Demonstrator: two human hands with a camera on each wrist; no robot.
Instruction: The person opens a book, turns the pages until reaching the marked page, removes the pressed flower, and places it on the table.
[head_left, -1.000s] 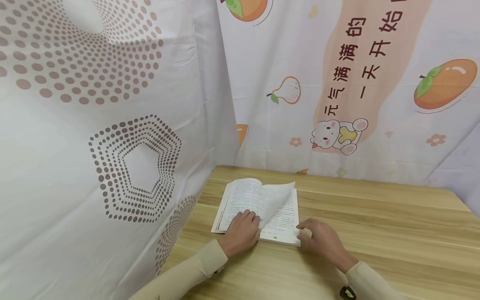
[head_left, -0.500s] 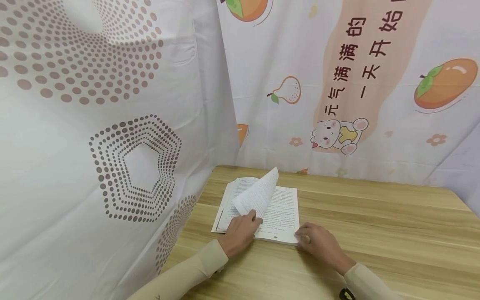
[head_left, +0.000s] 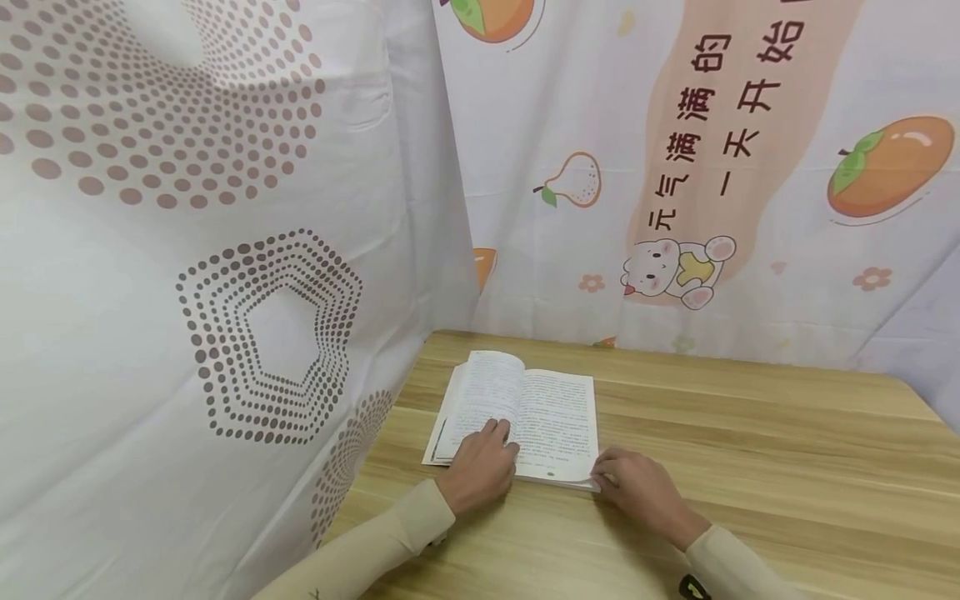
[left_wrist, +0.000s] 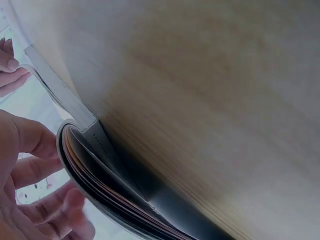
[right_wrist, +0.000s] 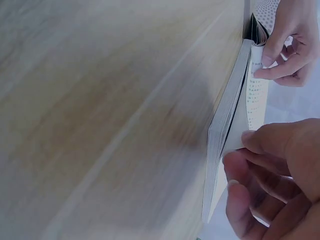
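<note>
An open paperback book (head_left: 558, 421) lies on the wooden table (head_left: 750, 467), its pages full of small print. My left hand (head_left: 480, 468) rests on the lower part of the left-hand pages beside the fold, fingers loosely bent. At the bottom right corner, my right hand (head_left: 643, 493) pinches a page between thumb and finger. That page (right_wrist: 239, 131) bows up off the thick page block (right_wrist: 217, 135) in the right wrist view. Seen from the left wrist, the left-hand pages (left_wrist: 87, 180) curve up from the spine, with the fingers (left_wrist: 42, 137) against them.
A white cloth with brown dot patterns (head_left: 285, 333) hangs along the left side. Behind the table hangs another cloth with fruit prints and large characters (head_left: 697, 133). Wood surface extends to the right of the book.
A lifted page has swung over from right to left and now lies under my left hand. My right hand has closed on the corner of another page, which lifts slightly.
</note>
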